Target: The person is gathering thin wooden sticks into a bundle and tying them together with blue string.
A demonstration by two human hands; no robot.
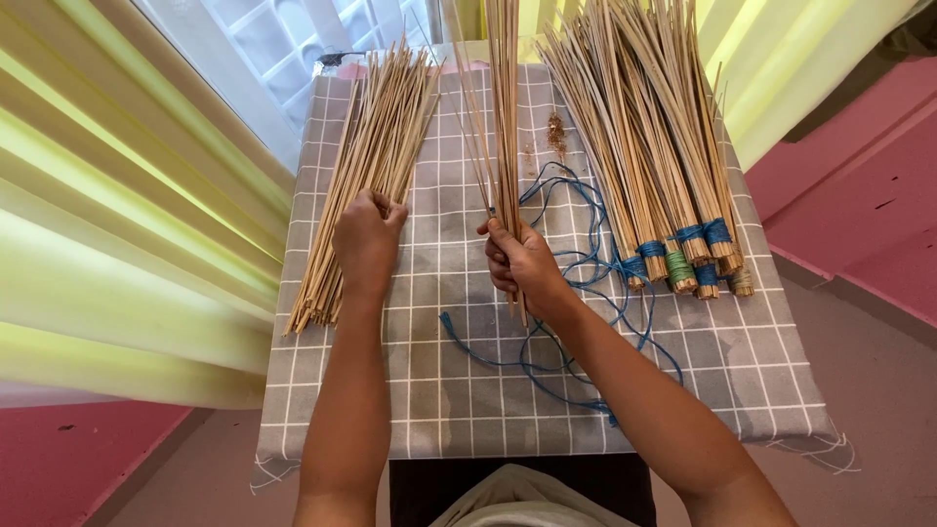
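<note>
Two bare forearms reach up from the bottom edge over a small surface covered by a grey checked cloth [429,390]. Left hand [366,239] rests on a loose pile of thin bamboo sticks [376,156] that fans out along the left side of the cloth; its fingers are curled down onto the sticks near the pile's middle, closed around a few of them. Right hand [522,262] is closed tight around a slim bunch of sticks [503,107], held upright, near the centre of the cloth, with the lower ends poking out just below the fist. Blue string [576,263] lies in loose loops on the cloth under and beside the right wrist, trailing toward the near edge. On the right side lie several tied bundles of sticks [654,146], their near ends bound with blue and green wraps. Pale yellow curtains [127,224] hang on the left, and pink flooring [859,185] shows on the right.
</note>
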